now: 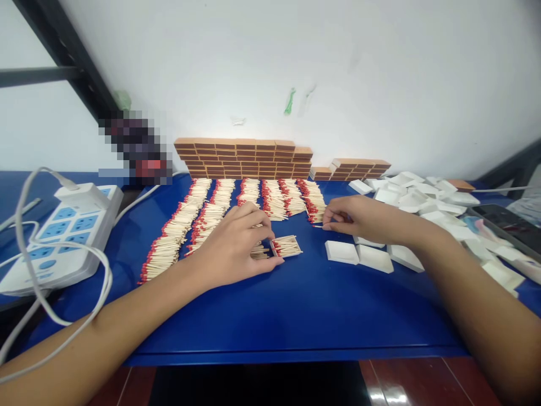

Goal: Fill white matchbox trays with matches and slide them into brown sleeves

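My left hand [239,245] grips the left end of a small white matchbox tray [301,246] between thumb and fingers. Red-tipped matches [287,246] lie inside that tray. Farther right, my right hand [344,214] is closed in a pinch on a match [316,226], whose red head points left. It is beside the lower end of the rightmost row of loose matches [313,197]. More long rows of matches [169,242] spread to the left, partly hidden behind my left hand. Several open white trays [341,252] lie below my right hand.
Brown-sided matchboxes [245,160] are stacked against the wall, with a lower stack [361,168] to the right. A heap of white trays [416,192] covers the right side, beside a dark phone [507,225]. At left sits a power strip [63,231] with white cables [107,270].
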The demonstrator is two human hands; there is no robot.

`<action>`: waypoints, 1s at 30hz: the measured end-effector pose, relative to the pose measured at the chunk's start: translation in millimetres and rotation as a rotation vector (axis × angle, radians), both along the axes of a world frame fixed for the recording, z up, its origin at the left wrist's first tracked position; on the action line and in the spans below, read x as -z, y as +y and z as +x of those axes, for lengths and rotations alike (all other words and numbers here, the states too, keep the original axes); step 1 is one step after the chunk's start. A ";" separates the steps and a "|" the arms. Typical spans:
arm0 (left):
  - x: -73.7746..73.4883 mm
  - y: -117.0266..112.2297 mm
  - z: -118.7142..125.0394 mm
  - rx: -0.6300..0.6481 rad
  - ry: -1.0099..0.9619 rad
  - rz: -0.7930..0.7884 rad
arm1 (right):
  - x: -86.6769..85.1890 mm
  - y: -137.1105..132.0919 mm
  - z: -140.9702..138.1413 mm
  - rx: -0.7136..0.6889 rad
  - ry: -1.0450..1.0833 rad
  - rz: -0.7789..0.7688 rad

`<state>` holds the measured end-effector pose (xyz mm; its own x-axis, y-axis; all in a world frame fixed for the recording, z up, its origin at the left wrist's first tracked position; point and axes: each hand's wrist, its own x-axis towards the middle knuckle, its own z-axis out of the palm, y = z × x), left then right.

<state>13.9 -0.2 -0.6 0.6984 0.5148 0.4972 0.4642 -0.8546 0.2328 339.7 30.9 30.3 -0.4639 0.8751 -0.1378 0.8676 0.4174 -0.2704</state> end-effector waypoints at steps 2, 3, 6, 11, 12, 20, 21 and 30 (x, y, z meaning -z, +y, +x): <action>-0.2 0.2 0.4 0.000 0.002 -0.001 | 1.4 1.7 0.5 -0.015 0.025 0.039; -0.2 0.3 0.5 0.001 0.004 -0.001 | 2.4 2.8 1.4 -0.022 0.036 0.062; -0.1 0.7 0.7 0.003 0.005 -0.003 | 5.6 5.9 4.5 -0.041 0.059 0.118; 0.0 0.4 0.1 0.003 0.002 -0.003 | 7.4 6.9 5.9 -0.051 0.058 0.110; 0.0 0.3 -0.1 0.004 0.002 -0.002 | 7.1 6.5 5.4 -0.053 0.057 0.108; 0.8 0.2 -0.2 0.000 0.005 0.004 | 2.6 2.2 -0.1 -0.034 0.017 0.061; 0.9 0.3 -0.2 -0.001 0.005 0.003 | 2.2 1.7 -0.2 -0.033 0.018 0.059; 1.1 0.5 1.3 -0.001 0.004 -0.004 | -4.8 -16.8 -24.9 -0.122 0.231 0.173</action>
